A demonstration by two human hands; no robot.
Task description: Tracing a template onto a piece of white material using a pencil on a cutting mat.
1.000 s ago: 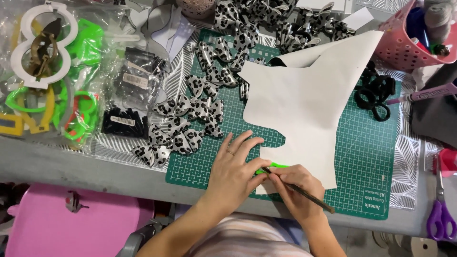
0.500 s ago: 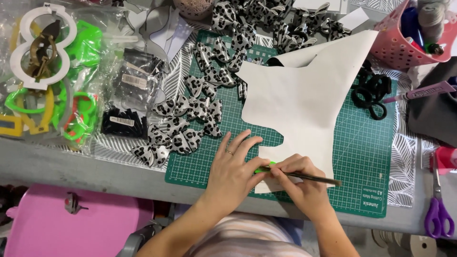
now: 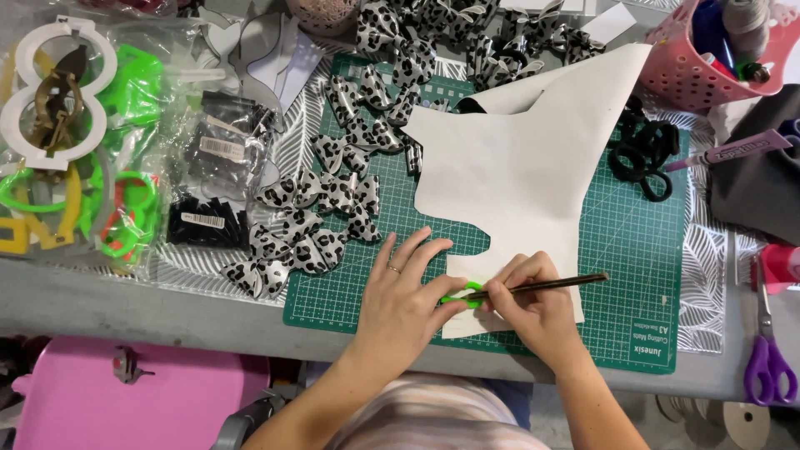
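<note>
light: bright, even, overhead | shadows: soft, faint | glare: plastic bags [image 3: 125,125] | focus: sharp, edges slightly bowed

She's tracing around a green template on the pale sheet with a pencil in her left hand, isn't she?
Not quite: the pencil is in the right hand. The left hand presses the green template onto the pale sheet, as the head view shows.

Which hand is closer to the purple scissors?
Right. The right hand, holding a pencil, lies nearer the purple scissors at the table's right edge. The left hand presses a green template farther left.
</note>
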